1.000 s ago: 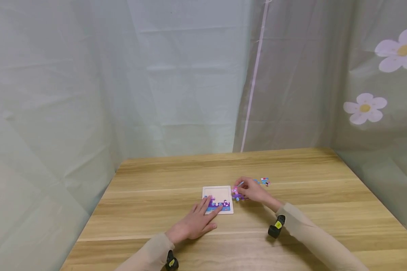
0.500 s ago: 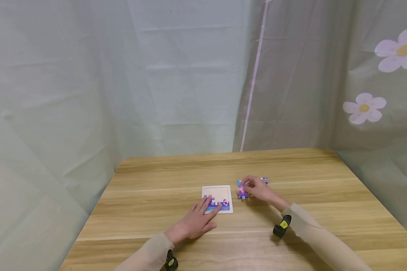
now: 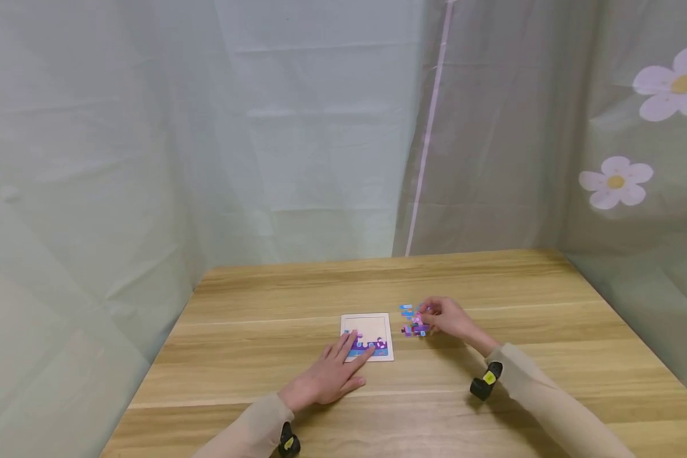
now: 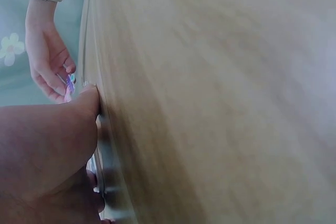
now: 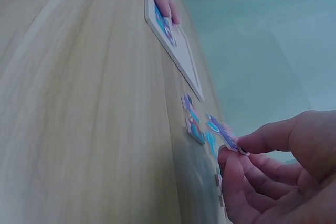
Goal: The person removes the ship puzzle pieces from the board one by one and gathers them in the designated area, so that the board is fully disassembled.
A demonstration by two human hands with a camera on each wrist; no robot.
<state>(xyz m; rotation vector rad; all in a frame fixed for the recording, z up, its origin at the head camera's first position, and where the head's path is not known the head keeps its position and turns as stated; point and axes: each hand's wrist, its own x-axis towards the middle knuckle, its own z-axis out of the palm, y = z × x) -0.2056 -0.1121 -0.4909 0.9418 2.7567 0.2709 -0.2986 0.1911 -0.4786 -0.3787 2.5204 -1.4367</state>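
Note:
My left hand (image 3: 326,376) lies with straight fingers across the lower part of a square white puzzle tray (image 3: 372,326). Joined purple and blue pieces (image 3: 380,350) fill the tray's lower end, partly under the fingers. To the right of the tray, my right hand (image 3: 449,318) pinches a purple jigsaw piece (image 5: 223,132) between thumb and fingers, raised and tilted in the right wrist view. Loose jigsaw pieces (image 5: 194,129) lie on the table close by the held one. The left wrist view shows mostly the base of my left hand (image 4: 47,145).
The wooden table (image 3: 252,356) carries the tray and pieces around its middle. Pale hanging sheets (image 3: 309,159) stand behind it and on both sides, the right one (image 3: 664,254) printed with white flowers. Each wrist wears a black camera (image 3: 483,381).
My right hand has moved right, away from the tray, with the pinched jigsaw piece. Loose pieces at the left of the group now show uncovered. My left hand has stayed in place.

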